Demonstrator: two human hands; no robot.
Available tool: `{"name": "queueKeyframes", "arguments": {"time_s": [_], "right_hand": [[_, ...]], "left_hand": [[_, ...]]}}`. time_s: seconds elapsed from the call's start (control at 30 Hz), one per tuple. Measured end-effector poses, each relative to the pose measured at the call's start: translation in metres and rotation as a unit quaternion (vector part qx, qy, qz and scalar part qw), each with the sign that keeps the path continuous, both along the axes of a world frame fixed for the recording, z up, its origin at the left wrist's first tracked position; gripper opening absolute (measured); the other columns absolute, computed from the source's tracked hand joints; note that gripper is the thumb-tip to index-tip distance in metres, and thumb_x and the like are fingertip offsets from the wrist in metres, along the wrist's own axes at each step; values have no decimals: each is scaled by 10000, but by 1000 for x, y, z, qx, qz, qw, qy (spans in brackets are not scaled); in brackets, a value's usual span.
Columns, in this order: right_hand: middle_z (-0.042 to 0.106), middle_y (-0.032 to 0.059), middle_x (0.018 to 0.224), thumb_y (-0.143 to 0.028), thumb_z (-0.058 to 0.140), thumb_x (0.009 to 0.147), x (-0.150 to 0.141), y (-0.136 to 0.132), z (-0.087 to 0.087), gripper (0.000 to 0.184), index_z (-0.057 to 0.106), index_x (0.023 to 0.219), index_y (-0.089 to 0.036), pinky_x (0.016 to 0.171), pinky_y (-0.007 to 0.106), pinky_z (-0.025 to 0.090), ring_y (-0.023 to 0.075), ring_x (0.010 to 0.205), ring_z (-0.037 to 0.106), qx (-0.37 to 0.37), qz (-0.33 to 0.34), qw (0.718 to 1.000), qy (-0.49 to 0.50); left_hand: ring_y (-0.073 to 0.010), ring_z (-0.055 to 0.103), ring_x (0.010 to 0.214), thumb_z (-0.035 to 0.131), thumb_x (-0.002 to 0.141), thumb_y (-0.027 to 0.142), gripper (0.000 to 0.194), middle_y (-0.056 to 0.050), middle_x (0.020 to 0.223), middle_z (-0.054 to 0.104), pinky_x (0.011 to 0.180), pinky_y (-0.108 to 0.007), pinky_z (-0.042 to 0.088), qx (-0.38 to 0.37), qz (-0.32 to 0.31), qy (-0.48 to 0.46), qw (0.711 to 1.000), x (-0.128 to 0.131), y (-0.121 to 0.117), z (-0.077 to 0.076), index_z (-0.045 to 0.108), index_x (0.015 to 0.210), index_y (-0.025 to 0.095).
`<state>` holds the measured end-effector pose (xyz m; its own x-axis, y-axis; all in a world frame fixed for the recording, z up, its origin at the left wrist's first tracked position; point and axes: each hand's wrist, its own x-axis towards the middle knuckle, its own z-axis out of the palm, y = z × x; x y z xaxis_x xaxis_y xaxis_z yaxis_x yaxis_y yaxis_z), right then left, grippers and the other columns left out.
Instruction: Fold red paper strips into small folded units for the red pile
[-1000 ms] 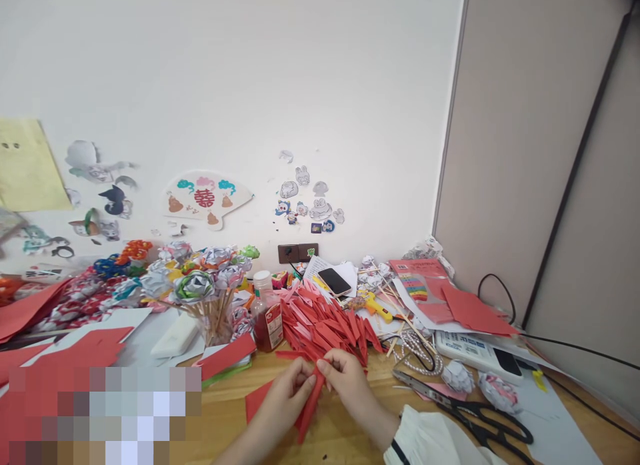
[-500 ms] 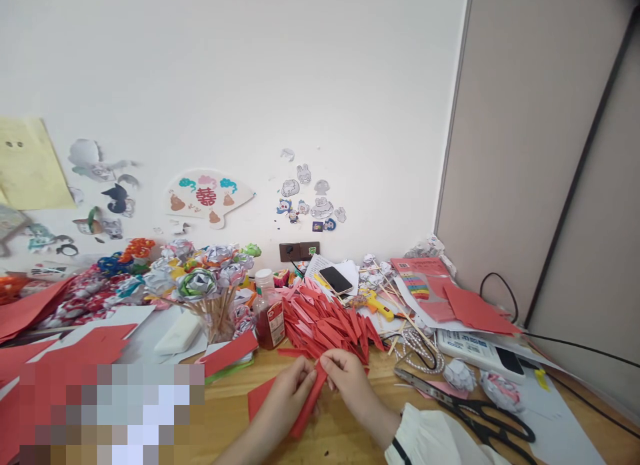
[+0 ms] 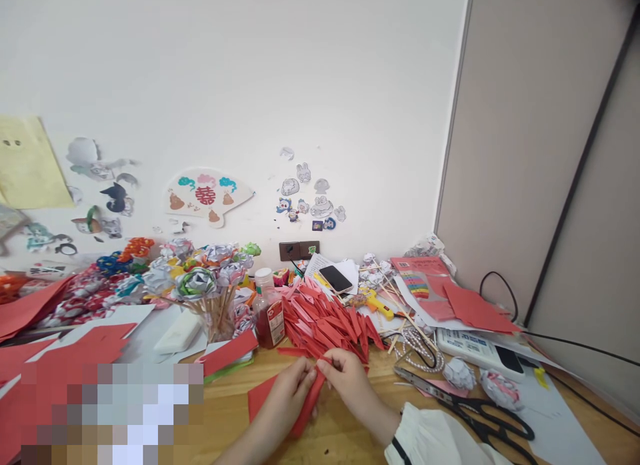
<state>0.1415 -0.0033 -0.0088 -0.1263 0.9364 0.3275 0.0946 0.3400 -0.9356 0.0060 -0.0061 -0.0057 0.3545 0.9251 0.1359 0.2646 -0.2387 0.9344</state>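
Note:
Low in the middle of the head view, a strip of red paper [image 3: 311,399] is pinched between both hands, folded narrow and slanting down toward me. My left hand [image 3: 291,393] grips its left side near the top. My right hand [image 3: 344,378] holds the upper end with thumb and forefinger, close to the left fingertips. Beneath my left hand lies another flat piece of red paper [image 3: 259,397]. Just beyond the fingers is a heap of folded red paper pieces [image 3: 325,318].
Large black-handled scissors [image 3: 465,408] lie right of my right arm. Behind the heap are a phone [image 3: 335,279] and a yellow glue gun [image 3: 379,305]. A bottle of reddish liquid [image 3: 269,318] and a cup of sticks [image 3: 219,318] stand left. Red sheets [image 3: 70,358] cover the left side.
My right fingers have shifted slightly left along the top of the red strip, nearer the left hand. Everything else looks the same.

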Motion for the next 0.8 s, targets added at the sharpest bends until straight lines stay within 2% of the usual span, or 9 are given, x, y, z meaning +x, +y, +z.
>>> {"name": "queueKeyframes", "arguments": {"time_s": [0.23, 0.47, 0.8], "right_hand": [[399, -47, 457, -394, 472, 740, -1, 2, -4, 294, 513, 592, -143, 444, 195, 280, 82, 448, 380, -3, -6, 1000, 1], [388, -54, 457, -377, 471, 736, -1, 2, -1, 292, 489, 566, -140, 434, 187, 278, 74, 436, 370, 3, -11, 1000, 16], [397, -54, 453, -372, 475, 738, -2, 1, -2, 280, 491, 577, -144, 425, 188, 279, 76, 426, 373, 1, -22, 999, 23]], "left_hand": [[-91, 503, 339, 386, 774, 415, 268, 61, 426, 500, 345, -170, 357, -11, -7, -6, 1000, 1, -1, 3, 433, 650, 182], [-101, 515, 322, 485, 671, 498, 333, 38, 448, 560, 312, -174, 348, -103, -59, -34, 992, 4, -2, 7, 421, 669, 171], [-117, 544, 321, 466, 663, 519, 351, 15, 458, 596, 299, -174, 349, -121, -37, -49, 991, 3, 0, 4, 422, 629, 172]]}}
